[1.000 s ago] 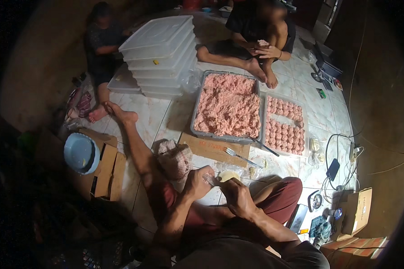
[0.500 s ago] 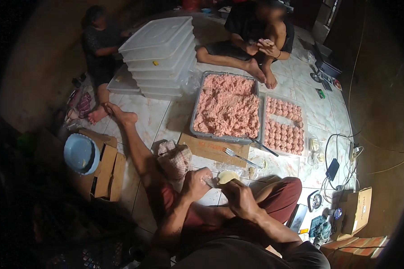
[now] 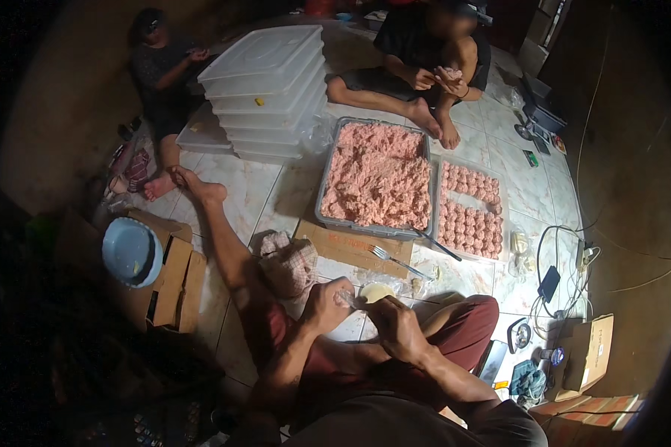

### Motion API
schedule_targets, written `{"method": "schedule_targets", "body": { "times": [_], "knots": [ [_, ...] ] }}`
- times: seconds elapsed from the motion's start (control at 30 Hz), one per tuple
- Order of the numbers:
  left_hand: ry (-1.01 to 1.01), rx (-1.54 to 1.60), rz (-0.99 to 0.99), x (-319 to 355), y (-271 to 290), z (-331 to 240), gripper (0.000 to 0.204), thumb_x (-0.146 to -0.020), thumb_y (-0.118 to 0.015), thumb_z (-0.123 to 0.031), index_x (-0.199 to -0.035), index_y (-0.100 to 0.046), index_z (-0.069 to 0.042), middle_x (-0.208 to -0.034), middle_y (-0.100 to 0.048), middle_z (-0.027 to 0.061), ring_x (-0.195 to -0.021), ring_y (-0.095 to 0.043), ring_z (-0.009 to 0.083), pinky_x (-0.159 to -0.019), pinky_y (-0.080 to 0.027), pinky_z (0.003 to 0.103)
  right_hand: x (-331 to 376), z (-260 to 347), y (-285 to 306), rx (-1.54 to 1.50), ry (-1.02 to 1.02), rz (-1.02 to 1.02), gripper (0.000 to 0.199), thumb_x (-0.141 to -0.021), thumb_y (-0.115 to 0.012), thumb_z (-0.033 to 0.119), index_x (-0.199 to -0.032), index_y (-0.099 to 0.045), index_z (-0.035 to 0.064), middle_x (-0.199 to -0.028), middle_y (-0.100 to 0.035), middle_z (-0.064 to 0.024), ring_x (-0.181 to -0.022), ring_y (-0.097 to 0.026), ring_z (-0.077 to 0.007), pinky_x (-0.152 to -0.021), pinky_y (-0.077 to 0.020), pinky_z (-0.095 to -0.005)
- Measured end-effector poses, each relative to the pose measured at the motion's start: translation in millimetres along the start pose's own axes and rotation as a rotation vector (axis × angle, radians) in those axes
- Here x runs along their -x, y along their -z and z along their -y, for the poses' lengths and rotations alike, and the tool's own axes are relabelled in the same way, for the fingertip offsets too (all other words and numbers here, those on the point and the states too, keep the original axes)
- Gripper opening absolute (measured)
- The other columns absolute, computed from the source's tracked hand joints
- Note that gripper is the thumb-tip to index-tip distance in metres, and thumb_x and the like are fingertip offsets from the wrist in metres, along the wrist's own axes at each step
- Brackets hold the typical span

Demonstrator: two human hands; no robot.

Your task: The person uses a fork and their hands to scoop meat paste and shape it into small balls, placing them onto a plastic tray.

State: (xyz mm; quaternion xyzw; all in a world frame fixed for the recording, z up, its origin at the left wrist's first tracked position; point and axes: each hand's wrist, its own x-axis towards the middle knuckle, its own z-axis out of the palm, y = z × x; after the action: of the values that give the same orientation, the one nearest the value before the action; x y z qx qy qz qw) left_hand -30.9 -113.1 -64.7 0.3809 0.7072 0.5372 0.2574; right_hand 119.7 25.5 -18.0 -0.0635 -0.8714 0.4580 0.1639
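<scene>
My left hand (image 3: 326, 307) is closed, its fingers pinching one end of a small, thin, greyish piece (image 3: 350, 299) whose kind I cannot make out. The piece reaches across to my right hand (image 3: 397, 328), which is curled closed with its fingertips at the other end. Just beyond the right hand's fingers is a pale round wrapper or stack of wrappers (image 3: 379, 291), partly hidden by them. A fork (image 3: 399, 262) rests farther off on a flattened cardboard sheet (image 3: 343, 249). Behind it stands a grey tub (image 3: 322, 190) heaped with pink minced filling (image 3: 376, 175).
Right of the tub, a clear tray (image 3: 508, 223) holds rows of pink dumplings (image 3: 473, 231). Stacked plastic boxes (image 3: 265, 89) rise at the back left. A checked cloth (image 3: 287, 267) and a blue basin (image 3: 132, 253) are leftward; cables (image 3: 548, 253) lie at right. Two people sit at the back.
My hands stay nearly in place, with the thin piece now stretched between them. At the back left, the person has raised their hands. The person at the back right has shifted their hands slightly.
</scene>
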Motion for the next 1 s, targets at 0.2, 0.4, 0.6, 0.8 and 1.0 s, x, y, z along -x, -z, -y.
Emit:
{"method": "schedule_targets", "body": {
  "times": [0.2, 0.4, 0.6, 0.8, 1.0],
  "knots": [
    [-0.033, -0.077, -0.032, 2, 9, -1, 0.032, -0.071, -0.084, -0.013, -0.097, -0.065, -0.007, -0.078, -0.063, 0.0025, -0.068, -0.056, 0.0095, -0.062, -0.048, 0.026, -5, 12, 14, 0.013, -0.050, -0.119, 0.018, -0.080, -0.056, -0.007, -0.096, -0.063, -0.0033, -0.086, -0.062, -0.0220, -0.081, -0.060, -0.0413, -0.071, -0.0497, -0.0450],
    [-0.057, 0.021, -0.080, -3, 6, -18, 0.030, -0.073, -0.083, -0.015, -0.088, -0.059, -0.006, -0.081, -0.064, 0.0082, -0.073, -0.061, 0.0137, -0.068, -0.050, 0.030, 7, -13, 15, -0.352, -0.130, -0.193, 0.028, -0.079, -0.054, -0.007, -0.104, -0.065, -0.0028, -0.094, -0.062, -0.0225, -0.082, -0.062, -0.0390, -0.076, -0.0506, -0.0400],
    [-0.083, -0.124, -0.116, -5, -1, -8, 0.031, -0.073, -0.083, -0.017, -0.089, -0.059, -0.005, -0.079, -0.064, 0.0096, -0.073, -0.065, 0.0196, -0.067, -0.051, 0.033, 0, -6, 7, -0.143, -0.182, -0.078, 0.014, -0.087, -0.060, -0.001, -0.100, -0.064, -0.0061, -0.089, -0.064, -0.0178, -0.083, -0.064, -0.0287, -0.077, -0.0497, -0.0376],
    [-0.042, -0.159, -0.131, -11, -5, -16, 0.031, -0.073, -0.082, -0.017, -0.085, -0.057, -0.004, -0.076, -0.063, 0.0108, -0.068, -0.061, 0.0255, -0.063, -0.048, 0.034, -1, -7, 4, -0.117, -0.239, -0.051, 0.010, -0.087, -0.059, -0.004, -0.096, -0.063, -0.0062, -0.082, -0.060, -0.0100, -0.082, -0.058, -0.0169, -0.072, -0.0486, -0.0328],
    [0.048, -0.291, -0.160, -11, -12, -15, 0.030, -0.071, -0.084, -0.015, -0.085, -0.059, -0.005, -0.077, -0.063, 0.0060, -0.069, -0.059, 0.0173, -0.064, -0.047, 0.032, 5, -23, -6, -0.108, -0.116, -0.014, 0.009, -0.089, -0.060, -0.002, -0.096, -0.061, -0.0076, -0.087, -0.061, -0.0115, -0.080, -0.056, -0.0147, -0.072, -0.0482, -0.0279]
  ]
}}
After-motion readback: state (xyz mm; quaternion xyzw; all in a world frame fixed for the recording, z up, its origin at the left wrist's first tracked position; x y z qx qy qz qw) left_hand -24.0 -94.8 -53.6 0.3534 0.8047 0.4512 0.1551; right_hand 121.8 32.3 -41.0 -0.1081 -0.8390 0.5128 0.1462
